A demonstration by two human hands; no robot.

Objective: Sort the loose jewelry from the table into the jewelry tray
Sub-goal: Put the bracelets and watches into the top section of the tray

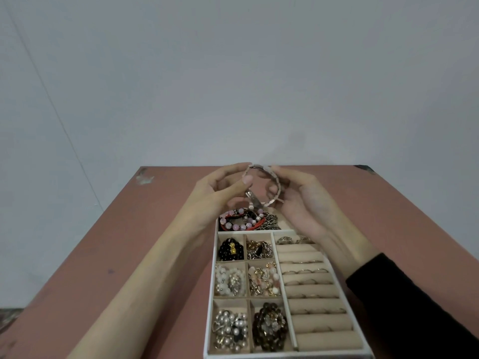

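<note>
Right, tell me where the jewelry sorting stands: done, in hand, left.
Done: in the tray, six small compartments hold beads and chains, rings sit in the rolls, and beaded bracelets lie at its far end. In hand: the left hand and right hand hold a pale link bracelet above that end. Left: setting it in. No other loose piece shows on the table, though the hands hide some.

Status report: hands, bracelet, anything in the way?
Left hand, right hand both grip pink link bracelet. Held above far end of jewelry tray. Beaded bracelets crowd that end.
</note>
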